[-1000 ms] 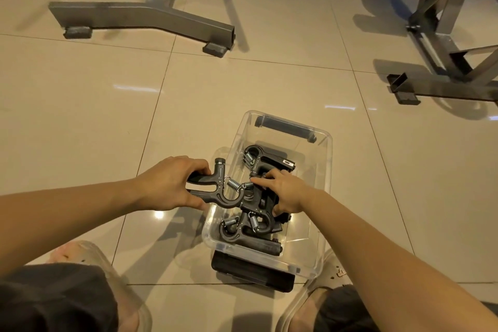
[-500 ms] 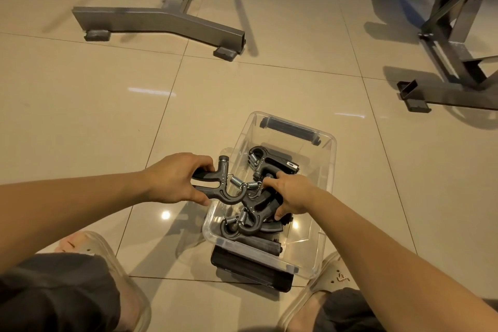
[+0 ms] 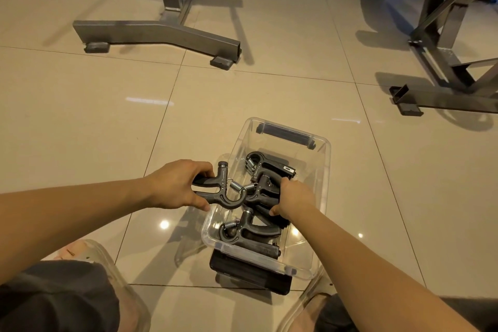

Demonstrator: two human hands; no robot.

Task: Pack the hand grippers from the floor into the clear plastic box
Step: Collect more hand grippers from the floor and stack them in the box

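Both forearms are bare, no sleeves, watch or rings. Dark grey shorts [image 3: 54, 296] cover the knees at 7 and 5 o'clock. Clear translucent slides [image 3: 113, 267] are on both feet.

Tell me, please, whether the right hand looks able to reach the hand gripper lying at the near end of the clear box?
Probably yes: the right hand is already inside the open-topped clear box, and the near hand gripper lies uncovered just below it.

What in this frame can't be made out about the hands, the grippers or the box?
- Head view: how many hand grippers lie in the clear box; they overlap, and the right hand covers some.
- The handles of the gripper in the left hand; its fingers wrap them.
- The dark object under the box, mostly covered by it.
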